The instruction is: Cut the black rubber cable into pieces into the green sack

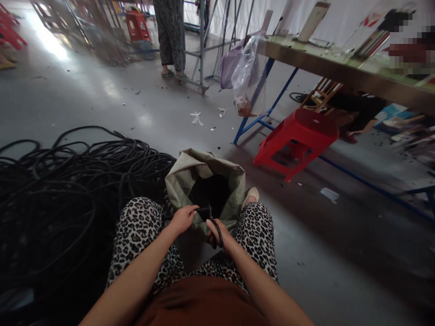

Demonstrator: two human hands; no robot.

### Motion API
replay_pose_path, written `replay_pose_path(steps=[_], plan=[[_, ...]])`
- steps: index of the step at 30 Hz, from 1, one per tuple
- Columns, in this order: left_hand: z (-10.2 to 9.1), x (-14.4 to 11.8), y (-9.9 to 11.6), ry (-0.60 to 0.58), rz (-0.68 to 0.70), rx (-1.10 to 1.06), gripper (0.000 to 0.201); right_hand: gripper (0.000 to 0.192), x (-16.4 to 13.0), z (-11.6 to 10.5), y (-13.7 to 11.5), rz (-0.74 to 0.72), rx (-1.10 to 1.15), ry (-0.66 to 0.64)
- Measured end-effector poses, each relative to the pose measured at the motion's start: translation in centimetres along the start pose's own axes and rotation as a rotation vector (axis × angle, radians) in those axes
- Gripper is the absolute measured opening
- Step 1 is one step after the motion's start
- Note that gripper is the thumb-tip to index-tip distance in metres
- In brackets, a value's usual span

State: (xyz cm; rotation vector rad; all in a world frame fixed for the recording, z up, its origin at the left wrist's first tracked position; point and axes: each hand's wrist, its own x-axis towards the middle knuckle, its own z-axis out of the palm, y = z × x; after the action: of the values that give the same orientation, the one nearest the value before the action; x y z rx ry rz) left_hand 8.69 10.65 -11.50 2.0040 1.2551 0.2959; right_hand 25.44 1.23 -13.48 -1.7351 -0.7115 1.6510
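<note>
Low in the centre of the frame, both forearms are reaching forward over the knees. The left hand (183, 218) is pinching a short black hose piece (203, 210), while the right hand (219, 235) is gripping black scissors (216, 232) at the open sack (205, 190).

Red plastic stool (299, 140) tipped on the floor, right of centre, under the long desk (340, 72) with blue legs. Clear plastic bag (246, 74) hangs from the desk's far-left end. White scraps (197, 118) lie on the grey floor (102, 99). Far back: a person (171, 36) standing beside a metal frame (201, 45); second red stool (137, 26) behind.
</note>
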Motion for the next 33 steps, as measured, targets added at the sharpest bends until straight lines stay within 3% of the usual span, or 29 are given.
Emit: replay_pose_path(steps=[20,33], plan=[[0.18,0.13,-0.15,-0.016,-0.003,0.032,0.035,0.048,-0.03,-0.13,-0.02,-0.013,-0.008,-0.012],[0.19,0.17,-0.10,-0.092,-0.028,0.055,0.035,0.039,-0.32,-0.09,-0.23,-0.049,-0.068,-0.004]])
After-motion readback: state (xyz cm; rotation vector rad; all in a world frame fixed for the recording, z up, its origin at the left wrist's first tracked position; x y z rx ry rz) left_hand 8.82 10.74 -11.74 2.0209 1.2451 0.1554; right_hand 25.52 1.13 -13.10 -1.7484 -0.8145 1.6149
